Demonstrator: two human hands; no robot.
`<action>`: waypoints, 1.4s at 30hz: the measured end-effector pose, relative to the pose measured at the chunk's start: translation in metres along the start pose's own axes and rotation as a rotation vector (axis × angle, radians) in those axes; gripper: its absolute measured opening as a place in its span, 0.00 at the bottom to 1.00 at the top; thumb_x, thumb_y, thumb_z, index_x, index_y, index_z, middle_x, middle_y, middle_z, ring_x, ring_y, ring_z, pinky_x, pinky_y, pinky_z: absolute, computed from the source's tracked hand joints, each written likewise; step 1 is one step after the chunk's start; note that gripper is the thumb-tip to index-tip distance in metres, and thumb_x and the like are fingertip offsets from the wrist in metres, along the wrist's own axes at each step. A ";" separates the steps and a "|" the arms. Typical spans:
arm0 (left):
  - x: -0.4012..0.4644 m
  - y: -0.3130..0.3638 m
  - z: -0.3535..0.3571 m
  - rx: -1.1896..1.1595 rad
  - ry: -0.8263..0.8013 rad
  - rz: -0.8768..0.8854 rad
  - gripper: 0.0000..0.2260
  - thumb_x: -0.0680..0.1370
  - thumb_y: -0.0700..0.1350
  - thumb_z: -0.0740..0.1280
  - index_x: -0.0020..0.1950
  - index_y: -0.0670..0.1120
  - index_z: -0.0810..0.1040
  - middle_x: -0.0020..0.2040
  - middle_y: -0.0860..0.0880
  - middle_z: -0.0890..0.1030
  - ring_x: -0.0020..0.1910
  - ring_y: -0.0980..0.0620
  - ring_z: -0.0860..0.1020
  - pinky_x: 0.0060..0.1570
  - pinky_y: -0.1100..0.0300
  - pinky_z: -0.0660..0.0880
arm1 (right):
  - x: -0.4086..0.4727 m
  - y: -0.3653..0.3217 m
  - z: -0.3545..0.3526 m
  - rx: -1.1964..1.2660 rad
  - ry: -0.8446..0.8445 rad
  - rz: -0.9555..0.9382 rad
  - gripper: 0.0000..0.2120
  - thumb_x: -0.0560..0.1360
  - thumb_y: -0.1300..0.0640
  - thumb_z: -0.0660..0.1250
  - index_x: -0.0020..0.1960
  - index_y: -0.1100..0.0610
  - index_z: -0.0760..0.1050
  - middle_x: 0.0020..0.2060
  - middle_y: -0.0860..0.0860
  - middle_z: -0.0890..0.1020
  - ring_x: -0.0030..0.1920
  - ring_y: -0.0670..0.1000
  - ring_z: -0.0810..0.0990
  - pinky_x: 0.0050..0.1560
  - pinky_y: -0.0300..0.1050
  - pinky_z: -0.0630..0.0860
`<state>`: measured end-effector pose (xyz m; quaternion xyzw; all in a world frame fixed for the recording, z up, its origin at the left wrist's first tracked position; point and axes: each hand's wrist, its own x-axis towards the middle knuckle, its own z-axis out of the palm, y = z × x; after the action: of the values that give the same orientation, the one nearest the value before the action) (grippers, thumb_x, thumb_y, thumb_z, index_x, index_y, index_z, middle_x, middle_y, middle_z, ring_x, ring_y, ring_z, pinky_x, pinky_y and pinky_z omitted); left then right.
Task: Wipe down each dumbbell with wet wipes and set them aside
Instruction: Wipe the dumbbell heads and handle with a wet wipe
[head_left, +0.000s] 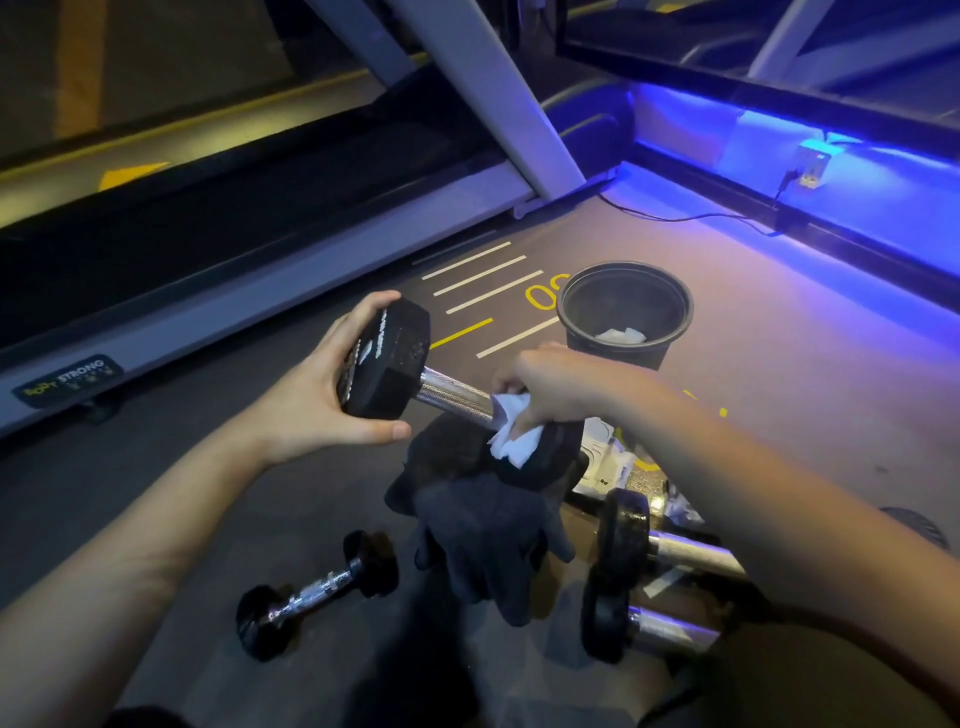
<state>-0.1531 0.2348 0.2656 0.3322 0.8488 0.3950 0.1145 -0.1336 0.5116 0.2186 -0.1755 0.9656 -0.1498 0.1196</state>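
A black hex dumbbell (395, 364) with a chrome handle is held tilted above the floor. My left hand (322, 384) grips its upper left head, fingers and thumb curled round it. My right hand (550, 384) pinches a white wet wipe (511, 431) against the handle's lower right end, next to the other head. That lower head rests on a dark cloth (483, 530). A small dumbbell (317, 592) lies on the floor at the lower left. Two more dumbbells (639, 577) with chrome handles lie at the lower right, partly under my right arm.
A black bucket (670, 312) with a crumpled white wipe inside stands on the floor just beyond my right hand. A wipes packet (613, 457) lies behind the held dumbbell. A treadmill (249, 270) runs along the left. A cable (685, 217) crosses the far floor.
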 end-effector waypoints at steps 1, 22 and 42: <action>0.000 0.001 0.000 0.007 -0.004 0.000 0.50 0.61 0.56 0.80 0.76 0.70 0.57 0.77 0.60 0.64 0.74 0.65 0.65 0.71 0.65 0.63 | 0.001 0.000 -0.002 0.019 -0.029 -0.005 0.19 0.69 0.47 0.78 0.56 0.53 0.78 0.42 0.49 0.79 0.46 0.55 0.75 0.44 0.47 0.71; 0.000 0.016 0.006 0.024 -0.002 0.023 0.48 0.61 0.56 0.79 0.76 0.71 0.57 0.76 0.63 0.62 0.74 0.66 0.64 0.70 0.72 0.61 | -0.012 -0.003 0.049 -0.196 0.396 0.073 0.25 0.69 0.40 0.74 0.56 0.56 0.78 0.46 0.52 0.84 0.54 0.53 0.81 0.76 0.46 0.37; -0.004 0.007 0.003 0.024 0.002 0.013 0.49 0.61 0.57 0.79 0.76 0.69 0.57 0.75 0.61 0.63 0.72 0.66 0.65 0.68 0.75 0.61 | -0.013 -0.021 0.077 -0.335 0.603 0.181 0.17 0.70 0.41 0.73 0.47 0.55 0.78 0.35 0.51 0.83 0.45 0.54 0.82 0.78 0.51 0.49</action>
<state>-0.1453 0.2372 0.2679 0.3389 0.8514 0.3858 0.1071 -0.0932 0.4789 0.1566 -0.0541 0.9804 -0.0230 -0.1882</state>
